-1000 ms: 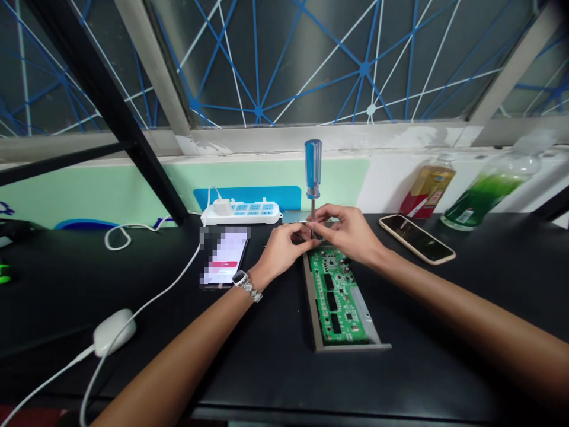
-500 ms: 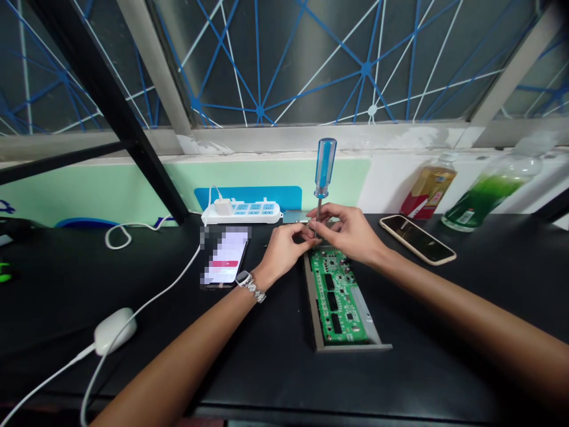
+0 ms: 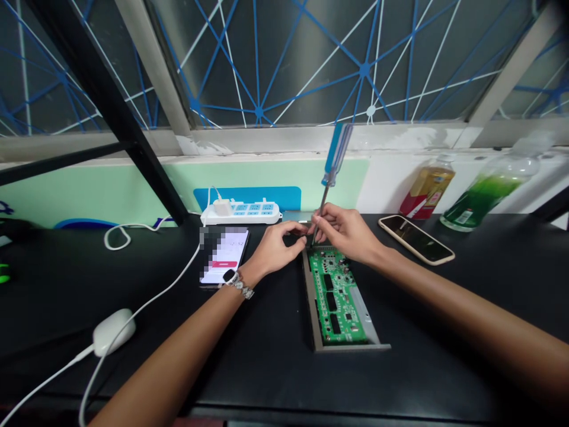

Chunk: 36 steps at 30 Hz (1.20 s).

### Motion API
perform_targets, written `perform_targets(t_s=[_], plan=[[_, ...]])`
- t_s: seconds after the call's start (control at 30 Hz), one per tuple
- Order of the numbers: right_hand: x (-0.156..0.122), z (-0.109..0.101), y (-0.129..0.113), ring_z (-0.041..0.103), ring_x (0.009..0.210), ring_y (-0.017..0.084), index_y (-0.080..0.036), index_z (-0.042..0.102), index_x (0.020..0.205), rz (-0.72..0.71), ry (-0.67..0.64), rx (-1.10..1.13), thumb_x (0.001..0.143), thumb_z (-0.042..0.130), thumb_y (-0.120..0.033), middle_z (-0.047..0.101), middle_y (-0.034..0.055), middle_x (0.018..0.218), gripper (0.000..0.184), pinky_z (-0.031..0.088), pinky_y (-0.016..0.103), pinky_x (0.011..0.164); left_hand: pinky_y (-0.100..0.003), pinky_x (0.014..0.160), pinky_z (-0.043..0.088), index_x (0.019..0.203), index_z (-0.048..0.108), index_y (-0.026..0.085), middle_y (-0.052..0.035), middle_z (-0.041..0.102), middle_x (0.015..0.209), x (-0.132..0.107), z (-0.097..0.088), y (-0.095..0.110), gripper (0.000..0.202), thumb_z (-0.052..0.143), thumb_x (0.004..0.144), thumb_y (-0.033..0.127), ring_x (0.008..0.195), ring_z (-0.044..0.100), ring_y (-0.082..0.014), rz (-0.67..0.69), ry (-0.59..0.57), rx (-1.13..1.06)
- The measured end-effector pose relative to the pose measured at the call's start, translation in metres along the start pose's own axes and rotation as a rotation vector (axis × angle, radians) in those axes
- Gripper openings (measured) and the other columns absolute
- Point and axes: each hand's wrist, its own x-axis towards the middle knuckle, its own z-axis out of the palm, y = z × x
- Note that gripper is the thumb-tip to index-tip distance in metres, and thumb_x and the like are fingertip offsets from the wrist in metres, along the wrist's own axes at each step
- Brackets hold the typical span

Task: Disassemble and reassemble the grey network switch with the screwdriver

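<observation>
"What's worn just behind the left hand?"

"A watch with a dark, rounded face, a pale rim and a silvery band of chunky links."

"And the forearms?"

"Both bare, as far as they show."

our black desk, we've got on it: metal circuit-board chassis | lit smartphone | cream-cased smartphone | white power strip | white power adapter | red-and-gold bottle | green-drink bottle

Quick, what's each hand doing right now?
Left hand: partly curled; whether it holds anything can't be told.
Right hand: closed on the screwdriver, gripping its shaft.
</observation>
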Motion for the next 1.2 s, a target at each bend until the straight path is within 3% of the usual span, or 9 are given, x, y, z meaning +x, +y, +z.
perform_targets(t_s=[0.17, 0.27, 0.47, 0.63, 0.8, 0.97, 1.1, 1.2], plan=[[0.002, 0.001, -0.007, 0.068, 0.065, 0.015, -0.019, 0.056, 0.091, 0.001, 0.121, 0.185, 0.096, 0.055, -0.042, 0.07, 0.0048, 0.078, 0.024, 0.059, 0.033, 0.065, -0.034, 0.083, 0.051, 0.091, 0.073, 0.017, -0.005, 0.076, 0.089, 0.0, 0.001, 0.003, 0.013, 0.069, 0.085, 0.029, 0.085, 0.069, -0.0184, -0.054, -0.095, -0.059], [0.004, 0.002, -0.009, 0.068, 0.064, 0.015, -0.019, 0.056, 0.09, 0.003, 0.176, 0.241, 0.095, 0.057, -0.045, 0.07, 0.0048, 0.078, 0.026, 0.06, 0.032, 0.064, -0.032, 0.078, 0.05, 0.084, 0.075, 0.018, -0.0041, 0.076, 0.082, 0.003, -0.012, 0.001, 0.016, 0.066, 0.088, 0.031, 0.078, 0.069, -0.0176, -0.091, -0.142, -0.015], [0.006, -0.002, -0.009, 0.07, 0.067, 0.016, -0.019, 0.057, 0.093, 0.01, 0.268, 0.282, 0.093, 0.06, -0.048, 0.072, 0.0062, 0.083, 0.029, 0.062, 0.033, 0.065, -0.032, 0.078, 0.049, 0.081, 0.077, 0.02, -0.005, 0.078, 0.085, 0.01, -0.051, -0.015, 0.016, 0.068, 0.084, 0.033, 0.08, 0.069, -0.0193, -0.132, -0.228, 0.204], [0.008, -0.004, -0.007, 0.07, 0.066, 0.016, -0.019, 0.057, 0.093, 0.016, 0.253, 0.283, 0.092, 0.06, -0.049, 0.072, 0.0062, 0.08, 0.03, 0.061, 0.032, 0.064, -0.035, 0.088, 0.048, 0.092, 0.076, 0.02, -0.0082, 0.076, 0.102, 0.012, -0.062, -0.017, 0.017, 0.063, 0.086, 0.029, 0.095, 0.067, -0.022, -0.107, -0.339, 0.362], [0.002, -0.012, -0.01, 0.07, 0.066, 0.016, -0.019, 0.056, 0.095, 0.041, 0.256, 0.24, 0.092, 0.06, -0.049, 0.073, 0.0063, 0.081, 0.03, 0.062, 0.033, 0.065, -0.037, 0.098, 0.044, 0.102, 0.072, 0.019, -0.0084, 0.069, 0.113, 0.002, -0.052, 0.015, 0.021, 0.064, 0.083, 0.017, 0.108, 0.062, -0.0232, 0.033, -0.467, 0.396], [-0.037, -0.033, -0.01, 0.072, 0.068, 0.018, -0.019, 0.059, 0.095, 0.108, 0.254, 0.18, 0.094, 0.059, -0.044, 0.075, 0.0083, 0.086, 0.025, 0.061, 0.035, 0.066, -0.035, 0.094, 0.045, 0.111, 0.069, 0.024, -0.0053, 0.064, 0.122, -0.017, -0.038, 0.044, 0.036, 0.079, 0.077, 0.025, 0.11, 0.062, -0.0246, 0.143, -0.626, 0.443], [-0.064, -0.049, -0.005, 0.072, 0.069, 0.019, -0.02, 0.061, 0.093, 0.158, 0.328, 0.208, 0.092, 0.063, -0.044, 0.076, 0.0078, 0.087, 0.024, 0.062, 0.036, 0.065, -0.035, 0.09, 0.043, 0.096, 0.071, 0.022, -0.0051, 0.069, 0.104, -0.016, -0.027, 0.051, 0.029, 0.078, 0.078, 0.043, 0.101, 0.063, -0.0253, 0.405, -0.632, 0.553], [-0.068, -0.056, -0.003, 0.072, 0.068, 0.019, -0.02, 0.061, 0.091, 0.17, 0.379, 0.245, 0.089, 0.066, -0.046, 0.076, 0.0077, 0.085, 0.027, 0.062, 0.036, 0.064, -0.035, 0.083, 0.043, 0.08, 0.069, 0.022, -0.0038, 0.07, 0.085, -0.009, -0.011, 0.062, 0.03, 0.072, 0.082, 0.052, 0.082, 0.064, -0.0222, 0.625, -0.632, 0.557]])
